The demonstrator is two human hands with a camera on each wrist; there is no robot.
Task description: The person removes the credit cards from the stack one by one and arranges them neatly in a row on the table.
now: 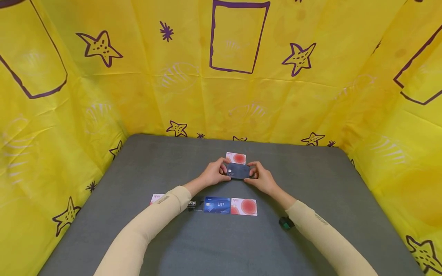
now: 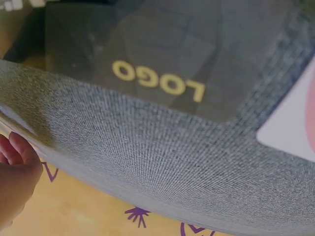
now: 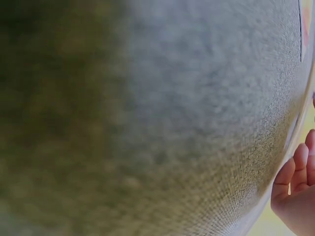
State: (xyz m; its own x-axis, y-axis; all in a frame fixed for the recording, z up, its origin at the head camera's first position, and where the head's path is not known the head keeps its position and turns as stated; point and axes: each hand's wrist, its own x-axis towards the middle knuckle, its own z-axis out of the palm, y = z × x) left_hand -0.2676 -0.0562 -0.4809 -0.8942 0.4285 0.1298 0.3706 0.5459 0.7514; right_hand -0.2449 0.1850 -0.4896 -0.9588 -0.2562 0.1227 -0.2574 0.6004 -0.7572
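Both hands hold a dark VIP card (image 1: 238, 171) by its two short ends, in the head view. My left hand (image 1: 213, 173) pinches the left end between thumb and fingers, and my right hand (image 1: 262, 178) pinches the right end. Just behind it lies a white card with red circles (image 1: 238, 157), its near edge meeting or covered by the dark card. In the left wrist view the left hand (image 2: 17, 169) shows at the left edge; the right wrist view has the right hand (image 3: 298, 189) at its lower right. The held card is not recognisable in either wrist view.
Nearer on the grey table (image 1: 221, 245) is a row of cards: a blue VIP card (image 1: 217, 205), a white-and-red card (image 1: 244, 207), a black card (image 1: 195, 204) and another pale card (image 1: 157, 197), the last two partly behind the left sleeve. A dark green-and-black object (image 1: 286, 223) sits by the right forearm. Yellow curtains surround the table.
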